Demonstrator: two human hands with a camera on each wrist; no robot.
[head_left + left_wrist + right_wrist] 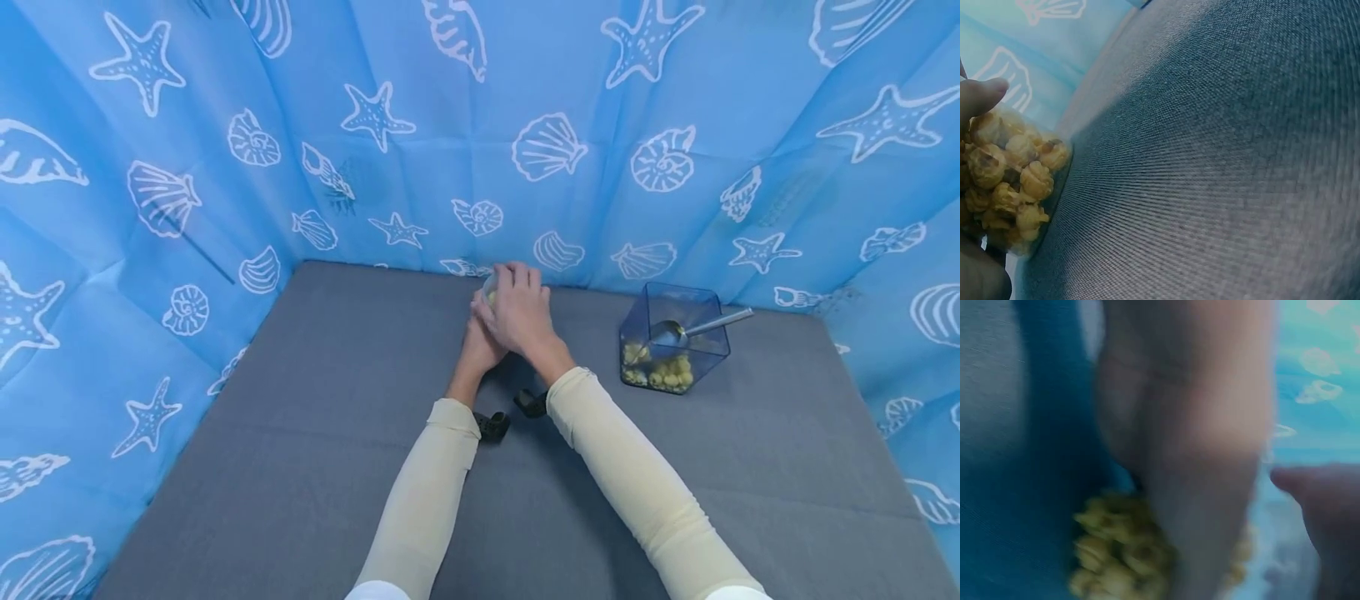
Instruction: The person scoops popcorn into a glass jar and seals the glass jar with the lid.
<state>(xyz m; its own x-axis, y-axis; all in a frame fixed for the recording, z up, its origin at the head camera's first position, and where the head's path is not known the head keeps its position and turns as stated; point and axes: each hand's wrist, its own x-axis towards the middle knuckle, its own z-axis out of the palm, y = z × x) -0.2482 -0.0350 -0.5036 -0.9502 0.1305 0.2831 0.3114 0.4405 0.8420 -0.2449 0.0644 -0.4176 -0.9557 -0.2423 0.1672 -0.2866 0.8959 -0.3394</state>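
Near the back of the table, my left hand point(480, 343) grips a clear plastic jar point(1060, 181) of popcorn point(1007, 169). In the left wrist view, its thumb lies across the upper part and fingers show below. My right hand point(519, 307) is over the top of the jar, with thumb and fingers around it. Only a pale rim shows between the hands in the head view, and whether a lid is there I cannot tell. The right wrist view is blurred, with popcorn low in it behind a hand.
To the right stands a clear bluish square bin point(705, 362) with popcorn in its bottom and a metal scoop point(716, 322) leaning in it. Grey cloth point(337, 400) covers the table. A blue seashell-print curtain point(465, 167) rises behind and along the sides.
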